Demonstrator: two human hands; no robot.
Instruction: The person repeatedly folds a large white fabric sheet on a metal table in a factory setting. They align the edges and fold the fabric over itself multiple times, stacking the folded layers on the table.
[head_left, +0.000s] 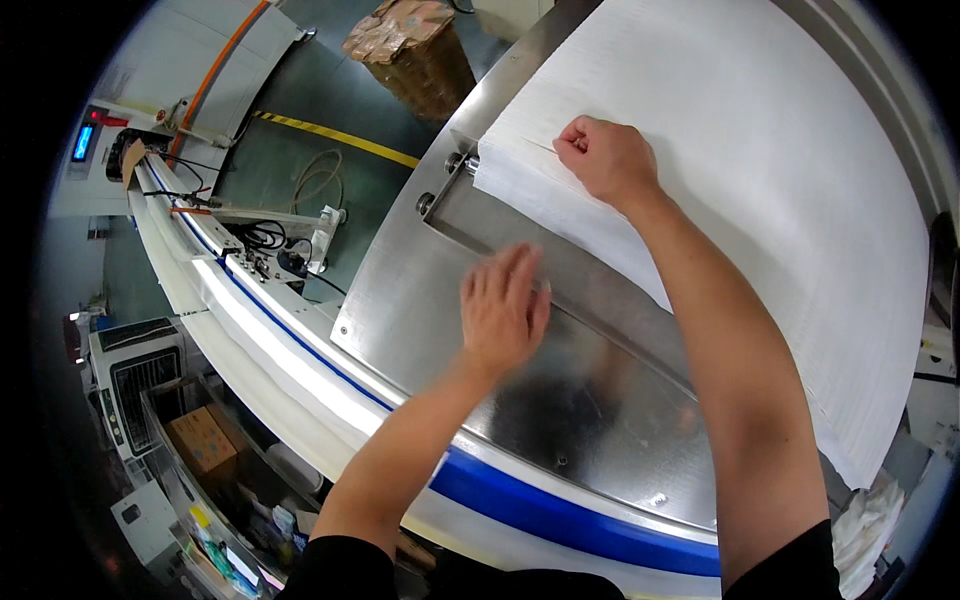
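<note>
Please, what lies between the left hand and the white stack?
In the head view, a strip of metal table lies between the left hand and white stack; a metal bar passes behind the hand.

White stack (760, 200): brightest broad surface, evenly lit and pale around the right hand (610, 165), with a soft shadow beside the wrist.
Right hand: fairly crisp, its curled underside shaded.
Left hand (505, 305): fingertips smeared by blur, the wrist clearer.
Steel table (395, 300): dull grey sheen left of the left hand; dark, cloudy reflections and small glints below and right of it.
White rail (290, 365): strong glare, nearly blown out, below and left of the left hand.
Floor (265, 170): dimmer, beyond the left hand.
Blue screen (82, 143): glowing, far left of the left hand.
Light source: out of view.
Fisheye rim: black corners, bent edges, soft detail farthest from both hands.
</note>
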